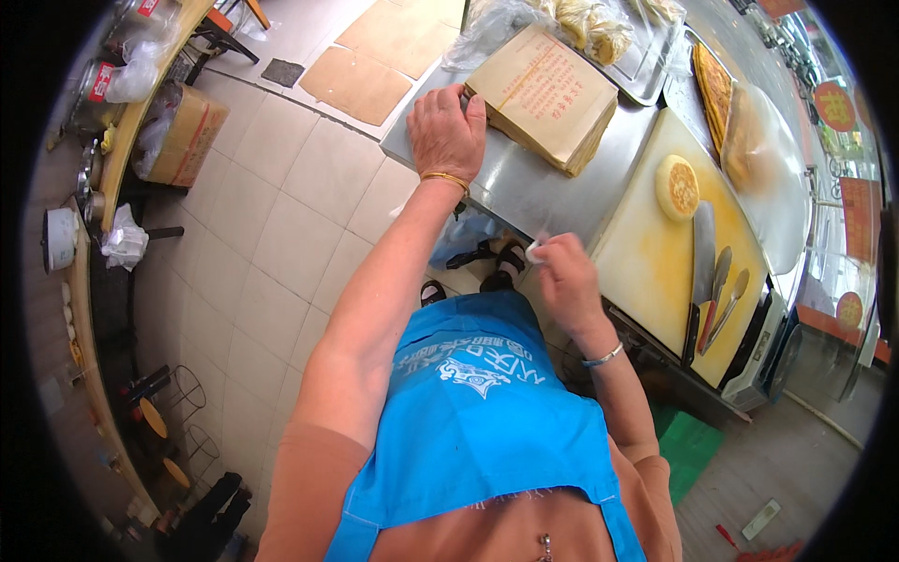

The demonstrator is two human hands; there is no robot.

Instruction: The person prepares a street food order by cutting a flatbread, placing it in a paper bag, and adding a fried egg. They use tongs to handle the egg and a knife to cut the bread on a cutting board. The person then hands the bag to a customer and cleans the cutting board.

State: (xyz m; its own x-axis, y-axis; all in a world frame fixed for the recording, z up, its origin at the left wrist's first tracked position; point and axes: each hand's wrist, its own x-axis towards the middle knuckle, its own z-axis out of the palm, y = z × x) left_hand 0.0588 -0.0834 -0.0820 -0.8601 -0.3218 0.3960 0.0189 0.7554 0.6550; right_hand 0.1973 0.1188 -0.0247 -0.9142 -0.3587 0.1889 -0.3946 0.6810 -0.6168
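My left hand (pixel 447 133) rests at the corner of a steel counter (pixel 506 175), its fingertips beside a stack of printed brown paper bags (pixel 544 91); whether it grips them I cannot tell. In front of my blue apron, near the counter's edge, my right hand (pixel 570 281) is closed on a small white item (pixel 535 251), blurred, perhaps crumpled tissue. To the right, a round browned flatbread (pixel 678 187) lies on a yellow-stained white cutting board (pixel 632 260). Beside it are a long knife (pixel 704 253), tongs (pixel 718 281) and a metal spoon (pixel 734 298).
Behind the bags are a metal tray (pixel 642 63) and plastic-bagged food (pixel 597 31). Folded browned flatbreads (pixel 713 91) lie beyond the board, near a clear plastic cover (pixel 772 183). A cardboard box (pixel 188 137) stands by a wooden shelf (pixel 130 133) at left. Flattened cardboard (pixel 357 83) lies on the tiled floor.
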